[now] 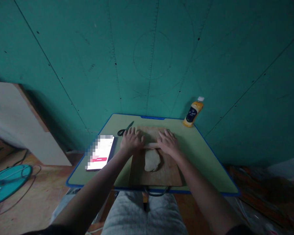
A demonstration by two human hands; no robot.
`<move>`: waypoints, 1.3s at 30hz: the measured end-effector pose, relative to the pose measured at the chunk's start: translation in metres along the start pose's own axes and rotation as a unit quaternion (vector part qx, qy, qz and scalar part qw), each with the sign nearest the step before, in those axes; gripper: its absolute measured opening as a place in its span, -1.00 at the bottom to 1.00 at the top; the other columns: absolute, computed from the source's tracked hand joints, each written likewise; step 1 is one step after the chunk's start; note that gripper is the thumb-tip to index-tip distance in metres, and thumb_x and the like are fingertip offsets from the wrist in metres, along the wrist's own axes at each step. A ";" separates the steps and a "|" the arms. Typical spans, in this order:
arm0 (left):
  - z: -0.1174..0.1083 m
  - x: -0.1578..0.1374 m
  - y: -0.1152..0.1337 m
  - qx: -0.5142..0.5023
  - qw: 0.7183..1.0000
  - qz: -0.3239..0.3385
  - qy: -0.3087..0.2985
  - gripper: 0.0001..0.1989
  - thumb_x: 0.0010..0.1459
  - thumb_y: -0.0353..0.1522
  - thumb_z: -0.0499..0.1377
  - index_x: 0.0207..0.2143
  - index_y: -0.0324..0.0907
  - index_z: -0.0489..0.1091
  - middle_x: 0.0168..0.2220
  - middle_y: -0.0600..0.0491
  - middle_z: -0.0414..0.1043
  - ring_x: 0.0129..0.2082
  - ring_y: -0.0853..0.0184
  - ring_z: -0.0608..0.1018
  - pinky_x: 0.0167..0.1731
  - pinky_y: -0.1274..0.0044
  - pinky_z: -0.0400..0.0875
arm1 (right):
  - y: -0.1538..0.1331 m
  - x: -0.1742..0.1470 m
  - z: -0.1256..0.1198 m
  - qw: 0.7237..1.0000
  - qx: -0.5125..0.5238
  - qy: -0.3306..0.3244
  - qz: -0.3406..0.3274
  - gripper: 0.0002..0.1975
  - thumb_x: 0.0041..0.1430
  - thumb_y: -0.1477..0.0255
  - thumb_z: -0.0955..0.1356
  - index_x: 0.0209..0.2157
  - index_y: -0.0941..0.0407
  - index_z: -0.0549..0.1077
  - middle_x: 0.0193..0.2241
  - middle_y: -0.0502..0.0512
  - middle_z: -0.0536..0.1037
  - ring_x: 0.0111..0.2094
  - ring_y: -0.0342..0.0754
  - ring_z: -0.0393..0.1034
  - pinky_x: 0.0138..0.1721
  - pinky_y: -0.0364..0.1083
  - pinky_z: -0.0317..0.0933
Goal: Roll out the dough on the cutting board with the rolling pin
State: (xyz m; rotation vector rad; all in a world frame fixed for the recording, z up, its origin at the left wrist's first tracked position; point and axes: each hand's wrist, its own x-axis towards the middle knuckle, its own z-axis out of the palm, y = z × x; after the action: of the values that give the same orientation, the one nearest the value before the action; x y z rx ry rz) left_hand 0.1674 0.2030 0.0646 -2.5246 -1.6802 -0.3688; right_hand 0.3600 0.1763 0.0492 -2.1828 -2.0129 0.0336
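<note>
A pale rolling pin [151, 145] lies crosswise on a wooden cutting board [139, 176], at the far edge of a flattened piece of dough [152, 160]. My left hand [132, 139] rests over the pin's left end, with fingers stretched forward and slightly apart. Over the right end lies my right hand [168, 141], palm down and fingers extended. Both palms cover the pin's ends, so only its middle shows. The dough is off-white and uneven in outline, nearer to me than the pin. Dark-handled scissors [121, 132] lie just beyond my left hand.
A tablet [101, 153] with a lit screen lies on the left of the small blue-edged table [205, 169]. At the back right corner stands a bottle of orange drink [193, 112]. A green wall [152, 58] rises directly behind the table. Cables lie on the floor at left.
</note>
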 end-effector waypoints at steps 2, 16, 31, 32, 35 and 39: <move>0.002 0.006 -0.001 -0.003 1.000 -0.009 -0.013 -0.52 0.27 -0.16 -0.09 0.06 -0.27 0.35 0.18 -0.27 0.26 0.24 -0.03 0.22 0.13 0.16 0.14 | 0.000 0.005 0.001 1.000 0.004 -0.006 0.007 -0.47 0.30 0.24 0.14 0.24 0.09 0.25 0.29 0.24 0.15 0.29 0.15 0.00 0.24 0.15 -0.17; 0.007 -0.015 -0.001 0.011 0.998 0.026 0.053 -0.53 0.22 -0.24 -0.04 0.08 -0.28 0.35 0.20 -0.30 0.23 0.25 -0.11 0.20 0.14 0.14 0.07 | -0.006 -0.028 -0.007 0.995 -0.017 0.083 -0.044 -0.56 0.29 0.34 0.17 0.11 0.14 0.43 0.24 0.25 0.25 0.28 0.13 0.01 0.26 0.13 -0.22; -0.017 -0.063 0.018 0.042 0.997 0.031 0.049 -0.51 0.29 -0.22 -0.10 0.14 -0.29 0.30 0.14 -0.22 0.34 0.17 0.00 0.33 0.13 0.23 0.17 | 0.014 -0.071 0.011 0.972 0.082 0.150 -0.162 -0.53 0.37 0.33 0.07 0.12 0.17 0.39 0.11 0.19 0.43 0.22 0.05 0.14 0.21 0.09 0.06; -0.020 -0.066 0.017 0.035 0.998 0.039 0.036 -0.52 0.30 -0.22 -0.09 0.14 -0.28 0.30 0.11 -0.21 0.38 0.13 0.02 0.38 0.09 0.25 0.21 | 0.016 -0.074 0.012 0.969 0.092 0.155 -0.169 -0.53 0.36 0.31 0.08 0.14 0.16 0.37 0.11 0.20 0.42 0.21 0.06 0.14 0.21 0.11 0.08; -0.030 -0.070 0.010 0.001 0.997 0.066 -0.027 -0.58 0.31 -0.24 -0.09 0.10 -0.16 0.34 -0.03 -0.11 0.50 -0.07 0.13 0.54 -0.13 0.37 0.37 | 0.021 -0.085 0.015 0.963 0.111 0.166 -0.181 -0.52 0.36 0.28 0.11 0.16 0.17 0.34 0.14 0.22 0.39 0.23 0.08 0.12 0.20 0.12 0.10; -0.037 -0.065 0.000 -0.021 0.996 0.040 -0.076 -0.53 0.34 -0.20 -0.17 -0.23 -0.14 0.51 -0.20 -0.07 0.54 -0.28 0.21 0.59 -0.35 0.47 0.37 | 0.023 -0.100 0.011 0.960 0.122 0.173 -0.185 -0.53 0.35 0.29 0.12 0.14 0.18 0.36 0.14 0.21 0.40 0.22 0.06 0.16 0.19 0.08 0.12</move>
State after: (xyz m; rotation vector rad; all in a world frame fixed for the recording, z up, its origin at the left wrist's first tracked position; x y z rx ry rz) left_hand 0.1375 0.1370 0.0847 -2.7026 -1.6310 -0.2135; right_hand 0.3720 0.0769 0.0248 -1.5171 -2.0467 -0.1307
